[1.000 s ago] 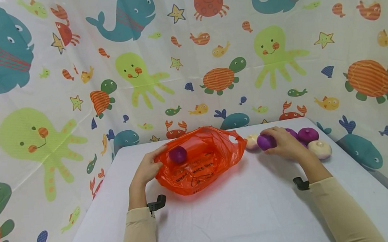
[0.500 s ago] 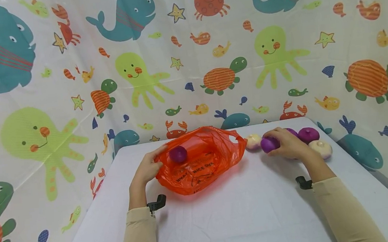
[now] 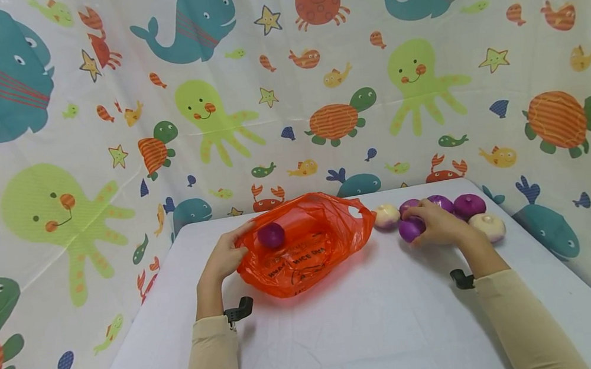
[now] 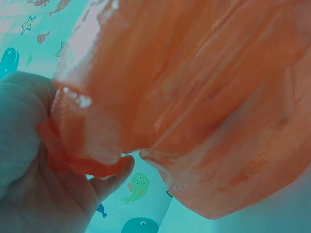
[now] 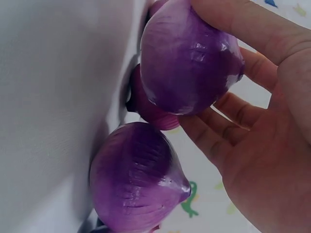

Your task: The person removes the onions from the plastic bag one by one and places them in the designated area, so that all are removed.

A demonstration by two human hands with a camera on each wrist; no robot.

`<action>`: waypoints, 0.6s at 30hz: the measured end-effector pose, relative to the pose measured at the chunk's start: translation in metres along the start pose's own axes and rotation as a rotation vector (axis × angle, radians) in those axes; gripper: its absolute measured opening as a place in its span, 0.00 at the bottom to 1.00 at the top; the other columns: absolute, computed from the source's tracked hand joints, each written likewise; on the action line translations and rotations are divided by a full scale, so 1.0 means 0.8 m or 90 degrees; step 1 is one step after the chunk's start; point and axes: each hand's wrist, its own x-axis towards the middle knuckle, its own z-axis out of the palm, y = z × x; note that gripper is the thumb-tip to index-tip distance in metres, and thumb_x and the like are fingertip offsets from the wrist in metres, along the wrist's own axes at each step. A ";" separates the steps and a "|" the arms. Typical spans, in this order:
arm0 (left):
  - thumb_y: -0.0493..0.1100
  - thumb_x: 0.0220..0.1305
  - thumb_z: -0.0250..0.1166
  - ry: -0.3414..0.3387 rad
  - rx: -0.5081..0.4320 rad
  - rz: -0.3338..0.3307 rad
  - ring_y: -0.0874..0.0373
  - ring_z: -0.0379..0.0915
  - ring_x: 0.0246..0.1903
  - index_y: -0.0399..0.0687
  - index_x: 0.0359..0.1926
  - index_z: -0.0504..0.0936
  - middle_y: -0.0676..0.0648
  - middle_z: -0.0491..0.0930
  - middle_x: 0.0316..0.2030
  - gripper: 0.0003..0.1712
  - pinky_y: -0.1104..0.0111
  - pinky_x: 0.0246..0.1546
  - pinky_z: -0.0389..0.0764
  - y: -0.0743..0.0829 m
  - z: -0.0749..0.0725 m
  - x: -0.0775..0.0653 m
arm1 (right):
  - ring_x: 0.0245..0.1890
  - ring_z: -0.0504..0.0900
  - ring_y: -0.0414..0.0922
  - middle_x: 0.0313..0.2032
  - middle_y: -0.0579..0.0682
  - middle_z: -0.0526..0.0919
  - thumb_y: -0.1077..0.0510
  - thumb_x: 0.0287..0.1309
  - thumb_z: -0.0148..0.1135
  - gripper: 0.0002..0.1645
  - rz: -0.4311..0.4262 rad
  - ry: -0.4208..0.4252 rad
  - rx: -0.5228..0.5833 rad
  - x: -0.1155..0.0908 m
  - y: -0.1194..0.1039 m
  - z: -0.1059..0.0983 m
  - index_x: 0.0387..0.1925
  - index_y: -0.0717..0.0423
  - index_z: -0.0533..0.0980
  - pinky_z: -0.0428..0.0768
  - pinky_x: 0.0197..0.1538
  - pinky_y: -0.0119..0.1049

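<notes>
My left hand [image 3: 223, 257] grips the left rim of a red plastic bag [image 3: 303, 267], whose mouth is spread toward me. One purple onion [image 3: 271, 235] lies inside the bag, near the left hand. In the left wrist view, the bag's film [image 4: 194, 111] passes between thumb and fingers. Among the onions at the right, my right hand [image 3: 440, 224] holds a purple onion [image 3: 411, 230] between thumb and fingers. The right wrist view shows the held onion [image 5: 189, 58] up close, with another purple onion [image 5: 136, 179] beside it. Whether the held onion touches the table cannot be told.
Right of the bag stands a white onion [image 3: 386, 216]. A purple onion [image 3: 409, 204] shows behind the right hand, with another purple onion [image 3: 470, 206] and a white onion [image 3: 487, 227] farther right. A patterned curtain [image 3: 286, 90] hangs behind the white table [image 3: 311, 349].
My right hand's purple onion has come slightly toward me and to the right. A purple onion behind it has come into view. The left hand and bag have stayed still.
</notes>
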 end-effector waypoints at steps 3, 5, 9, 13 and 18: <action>0.28 0.67 0.56 0.001 0.002 0.001 0.36 0.78 0.58 0.66 0.77 0.68 0.44 0.68 0.75 0.43 0.61 0.47 0.89 -0.001 0.000 0.001 | 0.63 0.72 0.69 0.65 0.69 0.68 0.50 0.50 0.81 0.41 0.005 -0.005 -0.005 0.001 0.000 0.001 0.65 0.56 0.76 0.74 0.62 0.74; 0.27 0.67 0.56 0.001 0.000 0.001 0.35 0.78 0.58 0.66 0.77 0.68 0.43 0.68 0.75 0.43 0.61 0.47 0.89 -0.002 0.000 0.001 | 0.63 0.72 0.70 0.66 0.69 0.67 0.50 0.50 0.82 0.41 0.006 -0.007 -0.009 0.002 0.001 0.002 0.65 0.56 0.76 0.74 0.61 0.74; 0.27 0.67 0.55 0.002 -0.001 0.000 0.35 0.78 0.57 0.66 0.77 0.68 0.43 0.68 0.75 0.43 0.61 0.46 0.89 -0.001 0.000 0.001 | 0.64 0.70 0.70 0.66 0.69 0.67 0.51 0.49 0.82 0.42 0.012 -0.011 -0.019 0.003 0.004 0.004 0.65 0.56 0.76 0.74 0.61 0.74; 0.27 0.67 0.55 0.004 0.002 0.001 0.35 0.78 0.57 0.65 0.77 0.68 0.44 0.67 0.76 0.42 0.61 0.46 0.89 -0.001 0.000 0.001 | 0.65 0.70 0.70 0.66 0.69 0.67 0.50 0.48 0.83 0.43 0.009 -0.017 -0.030 0.005 0.007 0.006 0.65 0.56 0.77 0.74 0.61 0.75; 0.28 0.67 0.55 0.004 0.004 0.002 0.34 0.79 0.57 0.65 0.77 0.68 0.44 0.67 0.76 0.42 0.61 0.46 0.89 0.000 0.000 0.001 | 0.63 0.72 0.70 0.65 0.69 0.69 0.48 0.48 0.83 0.44 0.001 -0.028 -0.044 0.006 0.011 0.009 0.65 0.57 0.77 0.75 0.60 0.75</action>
